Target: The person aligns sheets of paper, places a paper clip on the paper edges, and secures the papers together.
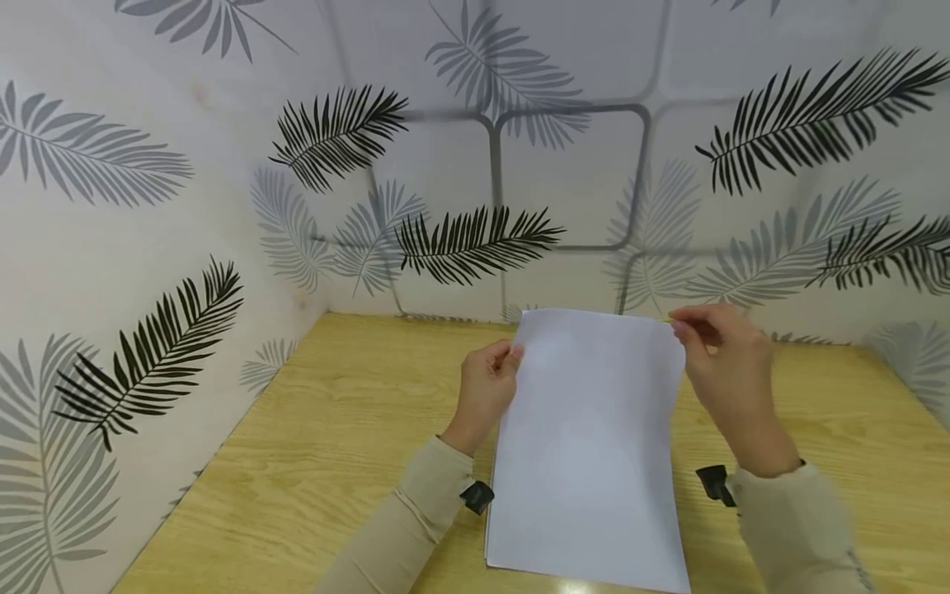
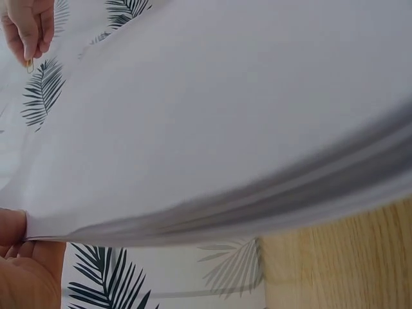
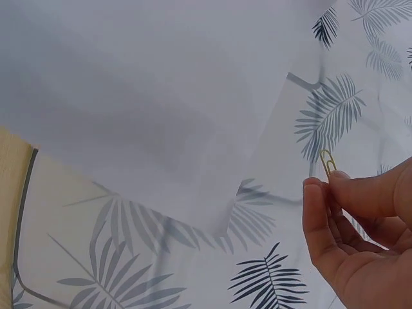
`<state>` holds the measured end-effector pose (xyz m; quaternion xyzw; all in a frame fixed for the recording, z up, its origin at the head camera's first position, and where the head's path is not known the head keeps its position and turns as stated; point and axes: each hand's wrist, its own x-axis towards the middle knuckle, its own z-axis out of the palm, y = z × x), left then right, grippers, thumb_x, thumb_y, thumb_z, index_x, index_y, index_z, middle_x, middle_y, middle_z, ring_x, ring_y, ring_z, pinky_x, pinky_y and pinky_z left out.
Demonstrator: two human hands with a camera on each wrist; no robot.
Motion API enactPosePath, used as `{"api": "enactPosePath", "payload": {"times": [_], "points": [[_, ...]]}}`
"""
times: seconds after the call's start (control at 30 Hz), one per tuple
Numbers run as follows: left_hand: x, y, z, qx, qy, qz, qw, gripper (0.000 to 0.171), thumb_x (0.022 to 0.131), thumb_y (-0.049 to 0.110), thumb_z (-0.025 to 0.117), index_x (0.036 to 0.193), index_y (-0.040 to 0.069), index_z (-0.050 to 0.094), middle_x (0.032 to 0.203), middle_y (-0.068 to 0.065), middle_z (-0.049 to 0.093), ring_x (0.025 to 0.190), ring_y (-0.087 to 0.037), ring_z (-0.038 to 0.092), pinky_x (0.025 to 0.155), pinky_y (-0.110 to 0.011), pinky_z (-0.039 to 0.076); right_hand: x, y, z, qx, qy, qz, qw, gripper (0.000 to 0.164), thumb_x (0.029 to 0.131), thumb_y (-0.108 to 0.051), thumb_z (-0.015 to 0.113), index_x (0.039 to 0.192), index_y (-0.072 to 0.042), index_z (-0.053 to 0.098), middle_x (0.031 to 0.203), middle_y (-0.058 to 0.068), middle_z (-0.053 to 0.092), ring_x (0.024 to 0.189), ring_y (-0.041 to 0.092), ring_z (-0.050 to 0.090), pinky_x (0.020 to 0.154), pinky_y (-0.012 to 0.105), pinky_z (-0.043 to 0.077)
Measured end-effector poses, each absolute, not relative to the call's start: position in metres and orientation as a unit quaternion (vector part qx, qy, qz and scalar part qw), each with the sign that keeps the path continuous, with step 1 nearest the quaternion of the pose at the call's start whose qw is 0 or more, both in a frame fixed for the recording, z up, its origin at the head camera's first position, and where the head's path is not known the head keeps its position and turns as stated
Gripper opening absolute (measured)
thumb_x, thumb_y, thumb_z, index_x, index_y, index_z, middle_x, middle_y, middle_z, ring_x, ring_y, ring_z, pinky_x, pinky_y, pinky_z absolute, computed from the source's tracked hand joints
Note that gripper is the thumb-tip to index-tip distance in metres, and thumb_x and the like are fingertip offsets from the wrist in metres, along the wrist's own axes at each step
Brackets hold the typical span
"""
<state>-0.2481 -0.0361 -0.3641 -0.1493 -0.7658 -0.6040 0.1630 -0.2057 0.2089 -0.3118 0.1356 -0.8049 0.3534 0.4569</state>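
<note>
Several white paper sheets [image 1: 586,445] are held up together in front of me, their lower end near the table. My left hand [image 1: 487,388] pinches the stack at its upper left edge between thumb and fingers; the layered edges of the sheets [image 2: 270,199] show in the left wrist view. Between thumb and forefinger, my right hand [image 3: 360,225] pinches a yellow paper clip [image 3: 327,161], its looped end pointing out past the fingertips. In the right wrist view the clip is apart from the paper's corner; in the head view it overlaps the top right corner.
A wood-grain table [image 1: 334,429] lies below the hands. Behind it and to the left stand walls [image 1: 223,206] covered in a leaf pattern. A dark wrist device [image 1: 477,497] sits at the left cuff, another dark device [image 1: 716,484] at the right.
</note>
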Motion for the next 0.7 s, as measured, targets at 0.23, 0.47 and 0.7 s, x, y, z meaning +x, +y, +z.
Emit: {"api": "enactPosePath", "payload": {"times": [0.23,0.47,0.7], "points": [[-0.245,-0.035,-0.363,-0.157,-0.767,-0.599,0.166,0.017,0.096,0.005,0.058,0.094,-0.006,0.071,0.057,0.002,0.047,0.049,-0.007,0.037,0.045,-0.019,0.029,-0.207,0.194,-0.31,0.163,-0.799,0.36,0.454,0.012,0.08,0.013,0.07,0.09,0.007,0.071,0.084,0.016,0.066,0.08,-0.014,0.048,0.073,0.003,0.039],[-0.243,-0.033,-0.364,-0.169,-0.755,-0.612,0.165,0.016,0.095,0.004,0.059,0.095,-0.006,0.072,0.059,-0.004,0.053,0.048,-0.004,0.037,0.045,-0.019,0.031,-0.211,0.177,-0.308,0.194,-0.79,0.364,0.453,0.014,0.079,0.013,0.071,0.091,0.005,0.072,0.085,0.014,0.067,0.076,0.016,0.06,0.074,0.005,0.041],[-0.241,-0.029,-0.362,-0.182,-0.754,-0.607,0.172,0.014,0.094,0.001,0.059,0.092,-0.008,0.07,0.059,-0.003,0.048,0.047,-0.004,0.035,0.045,-0.018,0.029,-0.215,0.165,-0.307,0.202,-0.79,0.371,0.445,0.012,0.078,0.011,0.073,0.087,0.004,0.07,0.081,0.011,0.068,0.072,0.023,0.063,0.072,0.005,0.042]]}}
